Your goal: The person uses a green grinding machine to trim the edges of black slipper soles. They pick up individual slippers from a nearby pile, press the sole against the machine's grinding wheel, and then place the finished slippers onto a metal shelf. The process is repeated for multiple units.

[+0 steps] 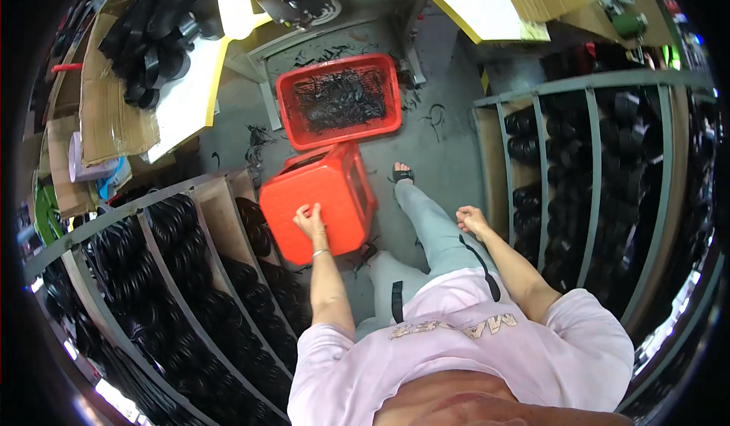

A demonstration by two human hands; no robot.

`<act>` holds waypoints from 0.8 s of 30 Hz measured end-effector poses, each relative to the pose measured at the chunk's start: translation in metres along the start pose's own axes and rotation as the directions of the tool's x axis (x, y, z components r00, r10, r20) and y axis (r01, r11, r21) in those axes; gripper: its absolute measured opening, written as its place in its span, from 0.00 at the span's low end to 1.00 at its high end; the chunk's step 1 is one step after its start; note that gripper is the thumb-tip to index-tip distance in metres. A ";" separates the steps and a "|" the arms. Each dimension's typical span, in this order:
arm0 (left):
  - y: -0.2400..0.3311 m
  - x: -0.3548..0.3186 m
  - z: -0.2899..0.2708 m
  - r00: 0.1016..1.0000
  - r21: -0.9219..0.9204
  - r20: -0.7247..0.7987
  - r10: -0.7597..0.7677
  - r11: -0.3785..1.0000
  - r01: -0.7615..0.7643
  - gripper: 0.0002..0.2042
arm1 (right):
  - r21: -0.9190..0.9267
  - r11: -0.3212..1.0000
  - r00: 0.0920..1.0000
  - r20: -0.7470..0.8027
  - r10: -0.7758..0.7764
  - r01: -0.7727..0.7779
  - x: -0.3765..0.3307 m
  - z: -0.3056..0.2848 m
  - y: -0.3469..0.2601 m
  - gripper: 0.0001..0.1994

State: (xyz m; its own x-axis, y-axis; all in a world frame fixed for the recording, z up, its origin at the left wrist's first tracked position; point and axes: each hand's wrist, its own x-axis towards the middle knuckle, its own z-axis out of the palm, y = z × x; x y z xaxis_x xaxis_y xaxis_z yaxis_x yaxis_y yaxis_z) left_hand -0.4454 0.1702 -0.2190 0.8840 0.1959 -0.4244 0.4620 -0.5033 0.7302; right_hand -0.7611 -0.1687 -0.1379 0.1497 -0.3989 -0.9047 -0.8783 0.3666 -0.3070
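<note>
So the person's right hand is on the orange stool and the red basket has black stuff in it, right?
Not quite. In the head view it is the left hand that rests on the orange stool; the right hand hangs free beside the leg. The red basket does hold black stuff.

Likely a factory workshop — racks (190,289) of black rubber rings.

An orange plastic crate (323,198) stands on the floor, apparently upturned with its solid base uppermost, the left hand (309,218) resting on it.
</note>
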 end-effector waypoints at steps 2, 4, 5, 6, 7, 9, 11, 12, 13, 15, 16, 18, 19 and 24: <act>0.009 -0.026 0.027 0.998 -0.060 0.053 -0.019 0.998 0.022 0.18 | 0.025 0.999 0.999 -0.023 0.030 -0.030 -0.004 0.016 0.036 0.17; 0.005 -0.041 0.044 0.988 -0.063 0.152 0.023 0.998 -0.014 0.17 | 0.062 0.997 0.995 -0.084 0.044 -0.039 -0.007 0.027 0.067 0.16; -0.006 -0.050 0.055 0.965 -0.112 0.261 -0.012 0.993 0.043 0.16 | -0.131 0.985 0.981 -0.141 -0.133 0.115 0.002 0.029 0.088 0.15; 0.000 -0.067 0.064 0.942 -0.196 0.335 -0.012 0.977 0.082 0.15 | -0.231 0.953 0.937 -0.240 -0.252 0.197 0.007 0.037 0.105 0.13; 0.012 -0.075 0.068 0.910 -0.261 0.414 -0.002 0.958 0.121 0.15 | -0.234 0.969 0.960 -0.243 -0.137 0.079 0.003 0.046 0.109 0.13; 0.007 -0.074 0.082 0.880 -0.195 0.473 -0.052 0.967 0.163 0.19 | -0.328 0.943 0.963 -0.237 -0.130 0.047 -0.010 0.044 0.096 0.15; 0.008 -0.071 0.090 0.900 -0.108 0.436 0.012 0.993 0.039 0.23 | -0.380 0.922 0.951 -0.252 -0.177 0.071 -0.023 0.038 0.091 0.17; 0.026 -0.076 0.093 0.909 -0.001 0.416 -0.005 1.000 0.006 0.19 | -0.363 0.929 0.953 -0.245 -0.177 0.079 -0.025 0.036 0.089 0.18; 0.025 -0.064 0.098 0.897 0.021 0.438 -0.060 0.998 0.056 0.17 | -0.368 0.924 0.954 -0.225 -0.198 0.105 -0.021 0.033 0.076 0.19; 0.027 -0.053 0.099 0.862 0.091 0.468 -0.194 0.981 0.171 0.13 | -0.287 0.947 0.949 -0.232 -0.213 0.142 -0.013 0.025 0.065 0.18; 0.028 -0.057 0.106 0.894 0.078 0.414 -0.174 0.985 0.155 0.11 | -0.259 0.955 0.944 -0.250 -0.214 0.148 -0.003 0.023 0.060 0.18; 0.029 -0.070 0.111 0.947 0.077 0.289 -0.140 0.989 0.123 0.08 | -0.242 0.956 0.947 -0.234 -0.221 0.164 0.019 0.020 0.051 0.18; 0.029 -0.058 0.102 0.869 0.073 0.413 -0.271 0.961 0.265 0.07 | -0.253 0.951 0.954 -0.190 -0.231 0.180 0.030 0.017 0.041 0.17; 0.044 -0.023 0.053 0.567 0.089 0.624 -0.537 0.771 0.631 0.10 | -0.463 0.817 0.931 0.053 -0.362 0.344 0.046 0.020 -0.011 0.15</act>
State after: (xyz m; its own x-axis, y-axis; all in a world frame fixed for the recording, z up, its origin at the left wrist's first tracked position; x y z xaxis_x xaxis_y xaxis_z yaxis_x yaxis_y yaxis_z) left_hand -0.4487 0.0994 -0.2054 0.2095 -0.1441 -0.9671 0.9077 -0.3390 0.2472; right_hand -0.7359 -0.1744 -0.1817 0.4813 -0.4590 -0.7468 -0.8762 -0.2271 -0.4251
